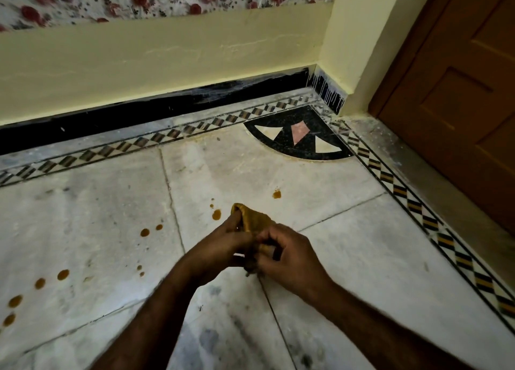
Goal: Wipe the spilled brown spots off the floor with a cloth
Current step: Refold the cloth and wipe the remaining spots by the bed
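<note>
Clutching a bunched mustard cloth point(252, 221) between left hand point(223, 244) and right hand point(289, 254) — both closed on it — above marble floor point(348, 258); brown spots point(216, 215) scattered left, unwiped.

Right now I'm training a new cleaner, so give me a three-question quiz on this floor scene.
1. True or false: both hands hold the cloth.
2. Which side of the hands has more brown spots: A) the person's left, B) the person's right?
3. What stands at the far right of the view?

Key:
1. True: left hand and right hand grip it together above the floor.
2. A: a trail of spots runs left; one spot lies right.
3. A brown wooden door.
</note>
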`<state>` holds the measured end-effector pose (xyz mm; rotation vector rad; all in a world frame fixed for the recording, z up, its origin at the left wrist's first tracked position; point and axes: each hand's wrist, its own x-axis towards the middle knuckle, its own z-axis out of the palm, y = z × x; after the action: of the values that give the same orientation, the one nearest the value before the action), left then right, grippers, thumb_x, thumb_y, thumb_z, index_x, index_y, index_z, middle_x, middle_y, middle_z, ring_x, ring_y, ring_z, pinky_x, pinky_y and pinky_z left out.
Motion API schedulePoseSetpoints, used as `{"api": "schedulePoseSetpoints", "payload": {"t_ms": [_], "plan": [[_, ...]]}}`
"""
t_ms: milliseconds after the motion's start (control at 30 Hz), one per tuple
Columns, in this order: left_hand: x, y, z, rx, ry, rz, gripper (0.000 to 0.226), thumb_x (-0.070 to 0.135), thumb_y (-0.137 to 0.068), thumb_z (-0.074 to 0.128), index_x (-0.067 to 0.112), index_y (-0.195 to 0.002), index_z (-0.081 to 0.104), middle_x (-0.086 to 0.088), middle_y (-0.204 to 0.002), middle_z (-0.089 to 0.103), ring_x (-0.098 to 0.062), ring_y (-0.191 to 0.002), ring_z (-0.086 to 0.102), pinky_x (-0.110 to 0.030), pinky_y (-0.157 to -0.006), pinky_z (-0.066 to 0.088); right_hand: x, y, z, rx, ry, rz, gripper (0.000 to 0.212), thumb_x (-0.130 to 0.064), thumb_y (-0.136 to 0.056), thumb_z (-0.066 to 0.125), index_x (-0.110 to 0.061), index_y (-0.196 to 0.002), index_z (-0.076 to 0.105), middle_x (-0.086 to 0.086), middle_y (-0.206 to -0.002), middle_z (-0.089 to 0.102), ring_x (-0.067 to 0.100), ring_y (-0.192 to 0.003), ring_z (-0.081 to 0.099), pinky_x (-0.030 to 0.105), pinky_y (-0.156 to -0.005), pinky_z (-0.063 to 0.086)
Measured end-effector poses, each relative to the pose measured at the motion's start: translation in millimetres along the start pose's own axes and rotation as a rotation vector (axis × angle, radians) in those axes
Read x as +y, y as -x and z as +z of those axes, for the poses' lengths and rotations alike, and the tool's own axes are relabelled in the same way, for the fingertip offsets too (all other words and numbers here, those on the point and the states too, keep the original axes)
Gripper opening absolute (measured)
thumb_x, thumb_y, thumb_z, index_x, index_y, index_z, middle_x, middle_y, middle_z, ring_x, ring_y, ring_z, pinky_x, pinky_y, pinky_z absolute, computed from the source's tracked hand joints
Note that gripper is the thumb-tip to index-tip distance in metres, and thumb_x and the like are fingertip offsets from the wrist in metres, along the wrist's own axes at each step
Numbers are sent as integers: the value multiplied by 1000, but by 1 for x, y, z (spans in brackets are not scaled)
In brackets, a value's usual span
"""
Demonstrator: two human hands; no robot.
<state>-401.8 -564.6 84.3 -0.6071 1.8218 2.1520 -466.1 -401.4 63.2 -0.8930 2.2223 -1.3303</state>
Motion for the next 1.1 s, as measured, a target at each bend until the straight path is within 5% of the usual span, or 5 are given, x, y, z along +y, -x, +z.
{"api": "schedulePoseSetpoints", "payload": {"t_ms": [267,533,833,967,1100], "plan": [[-8,-15,28,193,22,31,10,11,-91,50,13,-101,49,-13,-87,68,-29,-74,68,-37,-70,57,12,7,-1,-45,83,163,68,-35,-62,91,-30,-113,47,-12,-114,59,4,-98,63,21,-77,55],[-3,-39,39,84,29,41,22,15,-94,49,23,-112,60,-2,-108,68,-21,-101,67,-30,-84,55,45,-12,-40,99,-249,333,26,-4,-86,75,-20,-107,73,-1,-96,78,18,-93,74,34,-84,60],[-62,-84,32,411,-1127,172,76,44,-101,31,10,-159,-5,-12,-167,-10,-28,-154,-10,-39,-125,1,49,-23,-76,96,139,165,31,-16,-88,75,-30,-116,71,-22,-100,70,5,-90,69,19,-79,57],[-104,-105,8,447,-1300,145,78,48,-93,21,2,-156,20,-19,-164,14,-36,-153,14,-45,-122,8,69,-12,-66,-285,376,279,85,-83,-63,65,-33,-132,63,-22,-137,47,3,-132,45,25,-110,39],[-145,-118,7,436,-1286,116,71,51,-101,22,3,-151,38,-17,-158,35,-34,-145,36,-42,-119,10,112,-34,-34,-125,415,452,64,-57,-96,53,-15,-144,49,10,-152,45,27,-140,43,32,-113,36]]}}
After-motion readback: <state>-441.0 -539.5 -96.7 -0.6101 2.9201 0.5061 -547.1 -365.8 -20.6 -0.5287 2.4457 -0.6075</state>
